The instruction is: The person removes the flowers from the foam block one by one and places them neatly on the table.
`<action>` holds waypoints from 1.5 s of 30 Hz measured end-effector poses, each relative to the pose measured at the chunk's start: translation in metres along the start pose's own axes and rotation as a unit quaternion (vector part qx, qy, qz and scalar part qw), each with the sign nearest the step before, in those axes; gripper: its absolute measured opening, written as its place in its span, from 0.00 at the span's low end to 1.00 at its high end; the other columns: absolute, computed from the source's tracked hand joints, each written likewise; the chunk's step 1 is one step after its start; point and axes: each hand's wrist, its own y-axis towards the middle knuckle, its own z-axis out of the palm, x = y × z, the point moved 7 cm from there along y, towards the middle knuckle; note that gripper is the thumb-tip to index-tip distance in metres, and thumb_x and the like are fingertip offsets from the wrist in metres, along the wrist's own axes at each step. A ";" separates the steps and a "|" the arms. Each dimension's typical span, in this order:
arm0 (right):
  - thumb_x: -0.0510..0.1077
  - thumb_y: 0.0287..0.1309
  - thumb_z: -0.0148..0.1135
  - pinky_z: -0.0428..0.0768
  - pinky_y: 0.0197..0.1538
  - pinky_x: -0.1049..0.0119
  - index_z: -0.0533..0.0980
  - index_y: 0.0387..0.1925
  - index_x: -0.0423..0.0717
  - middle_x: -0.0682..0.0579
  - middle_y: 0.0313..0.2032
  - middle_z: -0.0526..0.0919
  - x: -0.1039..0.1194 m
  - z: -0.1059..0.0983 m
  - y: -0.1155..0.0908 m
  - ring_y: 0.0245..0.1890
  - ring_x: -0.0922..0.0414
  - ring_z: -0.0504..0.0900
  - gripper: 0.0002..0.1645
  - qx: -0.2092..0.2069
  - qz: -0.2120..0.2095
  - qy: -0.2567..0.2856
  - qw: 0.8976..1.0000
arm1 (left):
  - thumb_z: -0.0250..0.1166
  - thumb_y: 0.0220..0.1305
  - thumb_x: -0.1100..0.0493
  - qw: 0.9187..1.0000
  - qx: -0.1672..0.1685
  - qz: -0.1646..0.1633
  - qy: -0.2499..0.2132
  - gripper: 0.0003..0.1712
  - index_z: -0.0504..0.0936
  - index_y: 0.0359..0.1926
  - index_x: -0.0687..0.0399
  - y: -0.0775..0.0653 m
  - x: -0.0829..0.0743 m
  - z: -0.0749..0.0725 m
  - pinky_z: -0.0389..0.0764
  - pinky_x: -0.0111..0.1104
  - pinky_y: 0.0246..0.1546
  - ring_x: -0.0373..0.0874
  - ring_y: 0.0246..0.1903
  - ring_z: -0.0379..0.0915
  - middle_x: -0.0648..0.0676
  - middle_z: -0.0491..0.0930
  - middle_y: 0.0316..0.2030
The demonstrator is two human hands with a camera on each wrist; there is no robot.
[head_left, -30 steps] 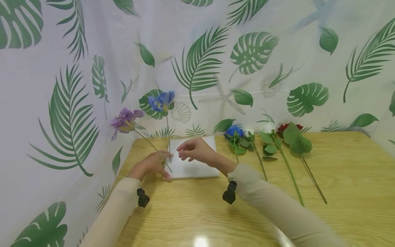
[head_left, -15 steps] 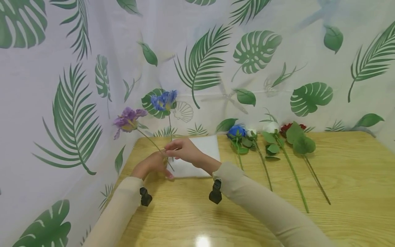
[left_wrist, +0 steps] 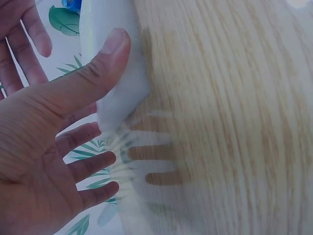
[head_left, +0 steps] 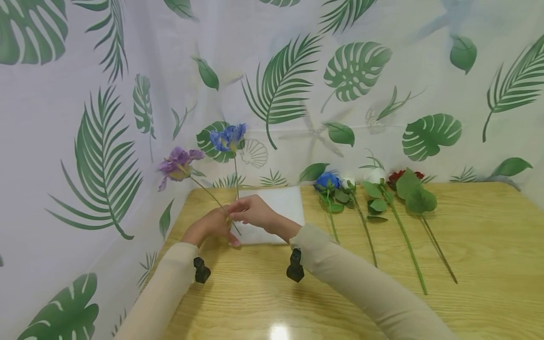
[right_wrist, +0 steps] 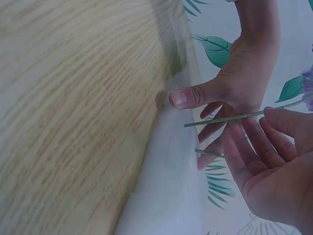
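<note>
A purple artificial flower (head_left: pixel 177 165) and a blue one (head_left: pixel 228 138) rise on thin stems above a white foam block (head_left: pixel 278 200). The purple flower's stem (right_wrist: pixel 220 120) leans leftward; both stem ends meet the foam's surface. My left hand (head_left: pixel 212 225) lies at the foam's left edge, thumb and fingers spread straight in the left wrist view. Above it, my right hand (head_left: pixel 257 212) reaches in with relaxed, slightly bent fingers. Its thumb tip comes up to the purple flower's stem; whether they touch I cannot tell. The right fingers hide part of the blue flower's stem.
To the right on the wooden table (head_left: pixel 272 288) lie a blue rose (head_left: pixel 327 181), white roses (head_left: pixel 376 176) and a red flower (head_left: pixel 397 178) with broad leaves, stems toward me. A leaf-printed curtain (head_left: pixel 297 94) hangs behind and to the left.
My right hand has moved left, from over the foam to beside the stems and my left hand. The left hand and both standing flowers have hardly moved; the view has shifted slightly.
</note>
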 end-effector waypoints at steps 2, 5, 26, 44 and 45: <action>0.38 0.68 0.63 0.86 0.53 0.47 0.84 0.52 0.39 0.39 0.53 0.87 0.000 0.001 0.000 0.47 0.54 0.86 0.14 0.001 -0.001 -0.001 1.000 | 0.86 0.40 0.57 1.000 0.000 0.000 -0.008 0.69 0.54 0.81 0.50 -0.001 -0.001 0.000 0.62 0.56 0.75 0.63 0.74 0.58 0.62 0.63 0.75; 0.37 0.68 0.63 0.85 0.52 0.47 0.84 0.52 0.39 0.40 0.52 0.87 0.001 0.003 -0.001 0.46 0.55 0.85 0.14 0.000 -0.005 -0.006 1.000 | 0.86 0.41 0.57 1.000 0.002 -0.001 -0.013 0.69 0.54 0.81 0.49 -0.002 -0.002 0.000 0.62 0.55 0.75 0.63 0.74 0.59 0.62 0.63 0.76; 0.39 0.62 0.70 0.87 0.48 0.51 0.85 0.42 0.31 0.39 0.43 0.89 0.001 0.002 -0.003 0.34 0.63 0.85 0.12 -0.023 0.006 -0.005 1.000 | 0.86 0.40 0.52 0.995 -0.001 0.087 0.040 0.47 0.78 0.63 0.58 0.007 -0.002 -0.001 0.71 0.53 0.70 0.60 0.67 0.70 0.63 0.75 0.65; 0.33 0.60 0.69 0.87 0.49 0.48 0.85 0.40 0.32 0.37 0.39 0.89 0.008 0.001 -0.005 0.32 0.65 0.84 0.08 -0.040 -0.027 0.027 0.998 | 0.86 0.41 0.54 0.998 0.002 0.059 0.018 0.55 0.70 0.71 0.61 0.007 0.003 0.000 0.68 0.53 0.72 0.60 0.69 0.68 0.62 0.74 0.67; 0.32 0.60 0.69 0.87 0.50 0.47 0.85 0.41 0.31 0.36 0.40 0.89 0.009 0.001 -0.005 0.33 0.65 0.84 0.08 -0.040 -0.030 0.029 0.998 | 0.86 0.41 0.54 0.999 0.002 0.051 0.014 0.57 0.69 0.72 0.61 0.006 0.003 0.000 0.67 0.53 0.73 0.60 0.69 0.67 0.63 0.73 0.68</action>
